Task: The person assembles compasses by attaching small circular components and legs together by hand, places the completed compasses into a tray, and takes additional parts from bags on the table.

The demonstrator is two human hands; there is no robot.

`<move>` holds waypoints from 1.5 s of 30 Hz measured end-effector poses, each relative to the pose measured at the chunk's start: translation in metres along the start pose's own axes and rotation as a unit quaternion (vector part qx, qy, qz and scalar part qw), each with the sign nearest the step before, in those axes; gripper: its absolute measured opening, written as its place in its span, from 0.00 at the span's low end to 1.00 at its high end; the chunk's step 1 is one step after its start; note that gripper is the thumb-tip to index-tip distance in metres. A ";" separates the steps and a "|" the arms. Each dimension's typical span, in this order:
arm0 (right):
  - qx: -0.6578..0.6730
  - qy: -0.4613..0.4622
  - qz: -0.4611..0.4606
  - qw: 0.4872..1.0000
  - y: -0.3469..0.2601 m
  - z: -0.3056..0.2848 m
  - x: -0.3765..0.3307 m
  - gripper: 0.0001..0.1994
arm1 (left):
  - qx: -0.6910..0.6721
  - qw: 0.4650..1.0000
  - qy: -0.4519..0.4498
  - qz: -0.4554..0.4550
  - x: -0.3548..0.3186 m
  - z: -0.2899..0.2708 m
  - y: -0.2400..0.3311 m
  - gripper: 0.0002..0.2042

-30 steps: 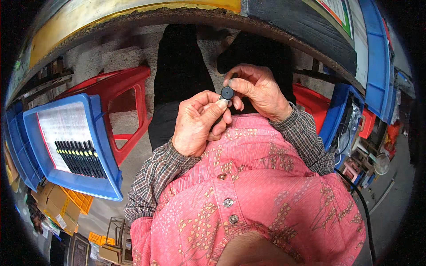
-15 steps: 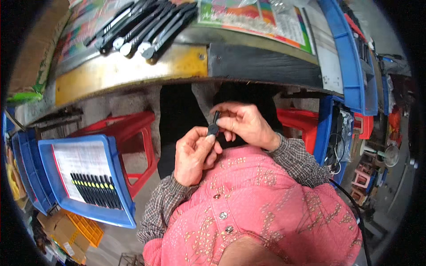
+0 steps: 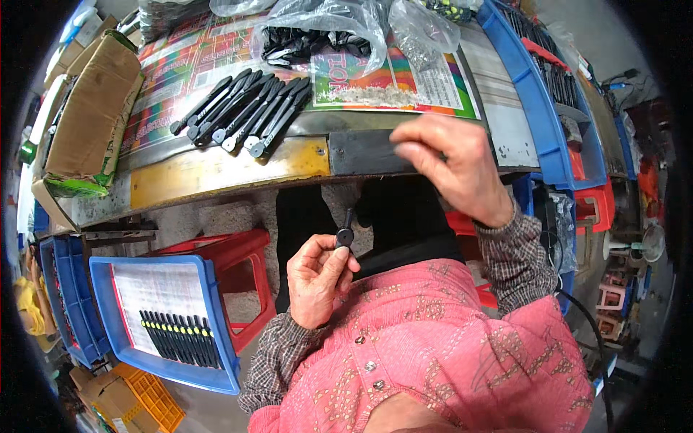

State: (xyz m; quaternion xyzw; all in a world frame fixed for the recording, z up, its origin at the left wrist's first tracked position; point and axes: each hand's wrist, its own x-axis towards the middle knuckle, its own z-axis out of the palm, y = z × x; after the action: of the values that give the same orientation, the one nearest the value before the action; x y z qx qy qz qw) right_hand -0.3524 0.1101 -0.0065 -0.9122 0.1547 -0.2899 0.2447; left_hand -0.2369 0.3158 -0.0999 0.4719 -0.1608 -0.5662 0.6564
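My left hand [image 3: 317, 278] is closed, pinching a black plastic part [image 3: 346, 234] between thumb and fingers above my lap. The part has a round disc at the near end and a slim shaft pointing away from me. My right hand [image 3: 458, 162] is raised above the table's front edge, apart from the left. Its fingers are bent, with thumb and forefinger tips close together; whatever may be between them does not show. On the table to the left lies a bunch of similar long black parts [image 3: 245, 112], round ends toward me.
A blue tray [image 3: 220, 317] at my left holds a row of black parts with yellow-green dots. Clear bags, one with black pieces [image 3: 317, 43], one with small bits [image 3: 419, 43], stand on the table [image 3: 231, 169]. Cardboard box [image 3: 94, 108] at left; blue bin [image 3: 530, 108] at right.
My right hand has left the black part and moved up and right, over the table edge. The left hand still holds the part. The view has shifted, showing more of the tabletop.
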 end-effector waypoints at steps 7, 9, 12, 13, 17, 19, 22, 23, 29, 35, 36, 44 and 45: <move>-0.166 0.085 -0.006 0.982 0.071 -0.030 0.045 0.05 | -0.001 1.000 0.008 0.013 0.000 -0.002 0.001 0.05; -0.233 0.133 0.012 0.963 0.094 -0.040 0.056 0.05 | 0.002 1.000 0.013 0.011 0.001 -0.004 -0.001 0.05; -0.309 0.151 -0.022 0.939 0.130 -0.053 0.073 0.05 | 0.004 1.000 0.007 0.008 0.004 -0.002 0.001 0.05; -0.348 0.131 -0.028 0.928 0.139 -0.054 0.080 0.06 | 0.003 1.000 0.006 0.008 0.005 -0.002 0.001 0.05; -0.371 0.011 0.010 0.928 0.158 -0.044 0.093 0.05 | -0.009 1.000 0.008 0.001 0.005 0.000 0.002 0.05; -0.369 -0.010 0.014 0.929 0.165 -0.043 0.097 0.06 | -0.001 1.000 0.012 0.002 0.005 0.001 0.004 0.05; -0.347 -0.007 -0.032 0.937 0.190 -0.040 0.096 0.07 | 0.007 1.000 0.022 -0.007 0.010 0.002 0.006 0.05; -0.338 -0.001 -0.012 0.941 0.184 -0.033 0.100 0.08 | 0.010 0.999 0.030 -0.001 0.008 0.002 0.006 0.05; -0.350 -0.038 0.041 0.935 0.163 -0.037 0.113 0.07 | -0.018 1.000 0.019 -0.008 0.010 0.000 0.006 0.05; -0.363 -0.019 -0.015 0.931 0.161 -0.037 0.110 0.09 | -0.041 0.999 0.021 -0.021 0.009 -0.002 0.006 0.04; -0.360 -0.021 -0.017 0.932 0.159 -0.036 0.109 0.09 | -0.046 0.999 0.019 -0.023 0.009 -0.003 0.006 0.04; -0.093 -0.008 0.077 0.993 0.158 -0.046 0.097 0.08 | -0.076 0.996 0.015 -0.043 0.006 -0.007 0.004 0.05; -0.105 0.026 0.061 0.992 0.160 -0.048 0.096 0.07 | -0.081 0.995 0.010 -0.053 0.006 -0.007 0.004 0.05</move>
State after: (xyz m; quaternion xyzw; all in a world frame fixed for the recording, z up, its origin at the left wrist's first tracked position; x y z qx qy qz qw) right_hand -0.3287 -0.0806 -0.0148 -0.9139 0.2461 -0.2800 0.1605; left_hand -0.2273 0.3130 -0.1021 0.4311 -0.0825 -0.6066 0.6629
